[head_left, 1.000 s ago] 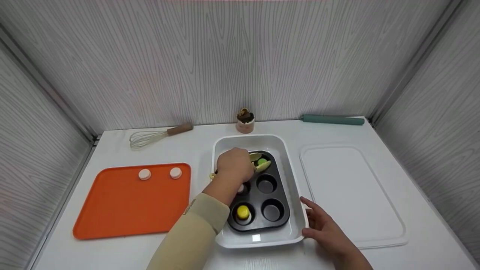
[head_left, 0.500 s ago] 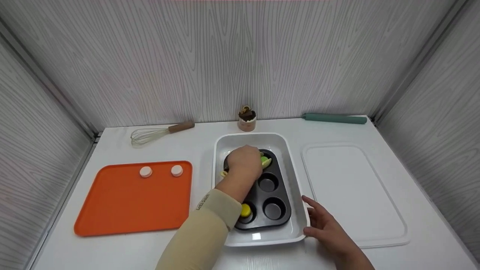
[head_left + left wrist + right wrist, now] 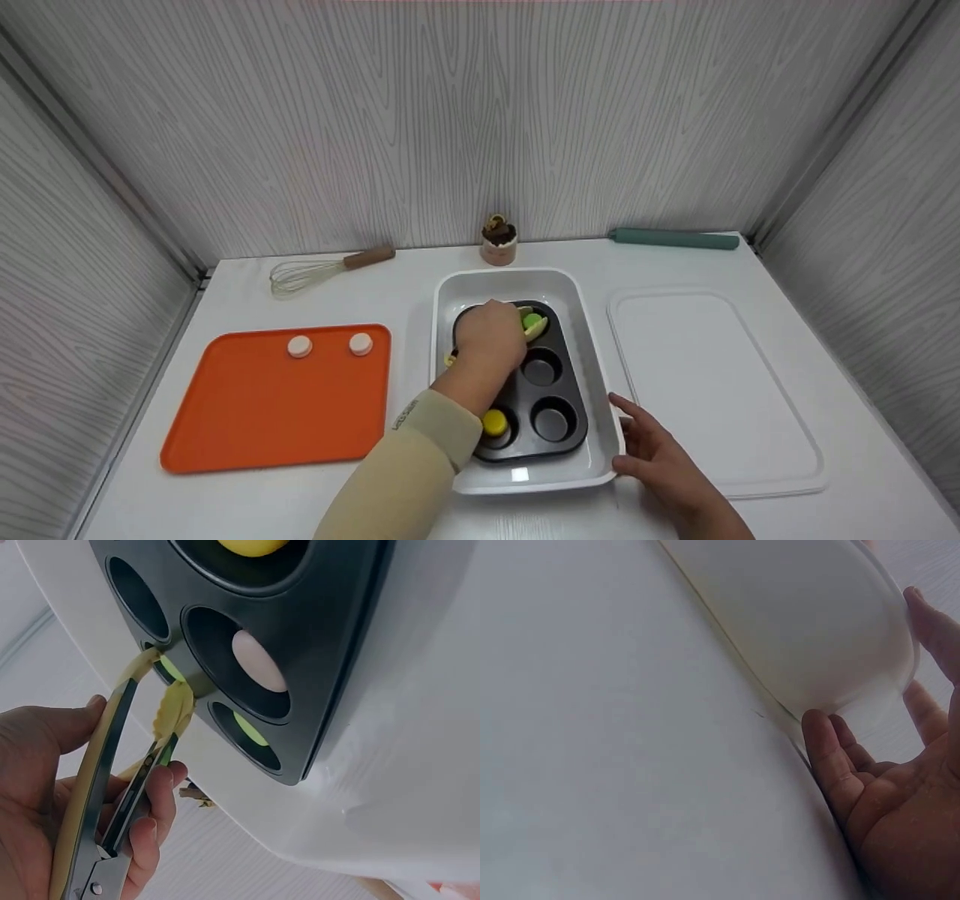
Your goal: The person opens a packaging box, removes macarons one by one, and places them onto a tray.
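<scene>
In my left hand (image 3: 491,334) I hold yellow-edged kitchen tongs (image 3: 84,787), their leaf-shaped tips on either side of a green round piece (image 3: 532,321) at the far right cup of the dark muffin tin (image 3: 520,394). The left wrist view shows the tips spread, one on each side. Other cups hold a yellow round piece (image 3: 494,422), a pale pink piece (image 3: 259,660) and another green piece (image 3: 250,727). Around the tin is a deep white tray (image 3: 598,375). My right hand (image 3: 667,465) grips that tray's near right corner between thumb and fingers.
Left of the tray lies an orange tray (image 3: 277,409) with two white round pieces (image 3: 299,346) on it. Along the back are a whisk (image 3: 367,257), a small dessert cup (image 3: 499,251) and a green rolling pin (image 3: 675,238). A white lid (image 3: 712,390) lies to the right.
My left hand has shifted right with the tongs over the muffin tin, then stayed nearly still; the tips look closer together around the green piece. My right hand stays at the tray corner.
</scene>
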The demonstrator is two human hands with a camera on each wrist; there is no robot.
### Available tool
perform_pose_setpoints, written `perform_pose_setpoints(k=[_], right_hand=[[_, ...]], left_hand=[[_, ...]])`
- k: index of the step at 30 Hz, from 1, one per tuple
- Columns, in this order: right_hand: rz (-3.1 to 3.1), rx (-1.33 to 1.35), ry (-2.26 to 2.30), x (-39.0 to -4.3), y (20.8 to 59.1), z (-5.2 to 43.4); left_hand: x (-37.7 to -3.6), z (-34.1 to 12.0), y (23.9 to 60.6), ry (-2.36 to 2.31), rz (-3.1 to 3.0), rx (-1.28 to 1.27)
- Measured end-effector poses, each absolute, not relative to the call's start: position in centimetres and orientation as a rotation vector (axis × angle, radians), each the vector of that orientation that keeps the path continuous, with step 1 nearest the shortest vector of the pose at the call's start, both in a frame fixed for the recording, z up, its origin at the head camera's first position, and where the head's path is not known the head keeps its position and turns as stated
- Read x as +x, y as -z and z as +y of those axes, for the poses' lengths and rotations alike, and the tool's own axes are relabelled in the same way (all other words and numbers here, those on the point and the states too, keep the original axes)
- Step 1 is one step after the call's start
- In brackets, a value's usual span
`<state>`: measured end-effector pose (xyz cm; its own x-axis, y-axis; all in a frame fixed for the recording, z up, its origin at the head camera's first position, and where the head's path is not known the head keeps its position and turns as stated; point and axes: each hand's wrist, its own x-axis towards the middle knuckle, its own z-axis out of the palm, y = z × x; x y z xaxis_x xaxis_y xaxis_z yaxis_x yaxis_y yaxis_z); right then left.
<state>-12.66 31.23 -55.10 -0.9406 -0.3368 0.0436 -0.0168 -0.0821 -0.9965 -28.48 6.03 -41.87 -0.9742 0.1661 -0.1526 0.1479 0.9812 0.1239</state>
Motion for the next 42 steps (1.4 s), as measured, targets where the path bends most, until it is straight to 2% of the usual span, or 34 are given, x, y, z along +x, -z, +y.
perform_pose_setpoints(k=[10, 22, 30, 42], right_hand=[[1.957, -0.34, 2.106, -12.4, 55.2, 31.5], [1.977, -0.365, 2.102, -12.7, 55.1, 31.7], [2.004, -0.334, 2.088, -12.6, 55.1, 31.5], [2.003, -0.387, 2.103, -12.5, 55.1, 31.1]], left_hand=[[-27.6, 5.0, 42.2, -0.373, 2.986, 0.197], [-26.8, 1.3, 39.4, -0.565, 3.027, 0.085], [-26.2, -3.3, 37.6, -0.773, 3.088, -0.001], [-25.0, -13.4, 36.7, -0.949, 3.098, -0.29]])
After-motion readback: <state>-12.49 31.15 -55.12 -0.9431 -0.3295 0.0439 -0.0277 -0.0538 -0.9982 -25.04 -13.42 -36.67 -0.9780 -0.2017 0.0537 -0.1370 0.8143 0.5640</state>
